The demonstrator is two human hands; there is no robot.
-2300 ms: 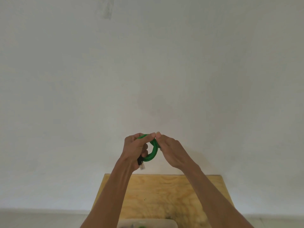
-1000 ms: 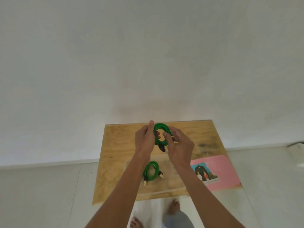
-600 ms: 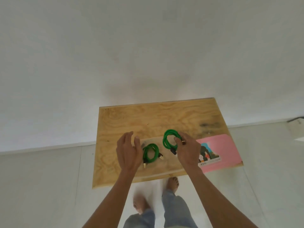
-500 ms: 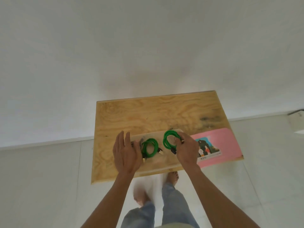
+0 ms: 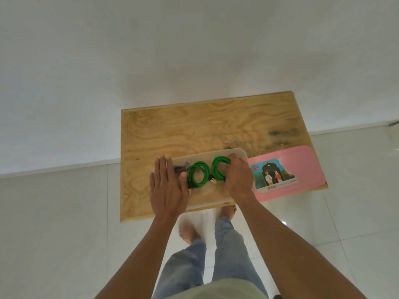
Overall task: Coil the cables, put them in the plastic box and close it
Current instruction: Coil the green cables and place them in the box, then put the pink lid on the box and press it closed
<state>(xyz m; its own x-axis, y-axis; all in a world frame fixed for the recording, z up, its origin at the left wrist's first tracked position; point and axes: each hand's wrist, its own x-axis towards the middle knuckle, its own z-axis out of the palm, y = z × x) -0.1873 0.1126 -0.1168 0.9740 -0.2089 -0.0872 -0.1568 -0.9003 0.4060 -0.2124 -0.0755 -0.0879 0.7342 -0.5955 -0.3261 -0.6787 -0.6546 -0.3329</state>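
Table (image 5: 207, 128): a plywood top with bold swirling grain and a dark stain toward 2 o'clock, set against a white wall above a glossy white tiled floor (image 5: 54, 234).

Lid (image 5: 302, 169): a flat pink panel with rounded corners, laid at the table's 4 o'clock corner; a printed picture of two figures under an arch is carried on its near part. It is placed just beside the box.

Plastic box (image 5: 220, 154): a shallow, clear, round-cornered tray, uncovered, positioned at the near middle of the table. The wood grain is seen through its base.

Left hand (image 5: 167, 186): laid flat with fingers straight and together at the box's 9 o'clock end, thumb tip brought close to the nearer coil.

Right hand (image 5: 238, 178): fingers are curled round the right coil (image 5: 218, 170) at the box's 3 o'clock end.

Left coil (image 5: 197, 176): a bright green cable wound in a neat ring of several turns, lying inside the box, with a pale connector tip at its 5 o'clock edge. The right coil is matched in colour and winding, and the two are set side by side.

A dark, unclear item (image 5: 181, 168) is noted in the box at 10 o'clock of the left coil.
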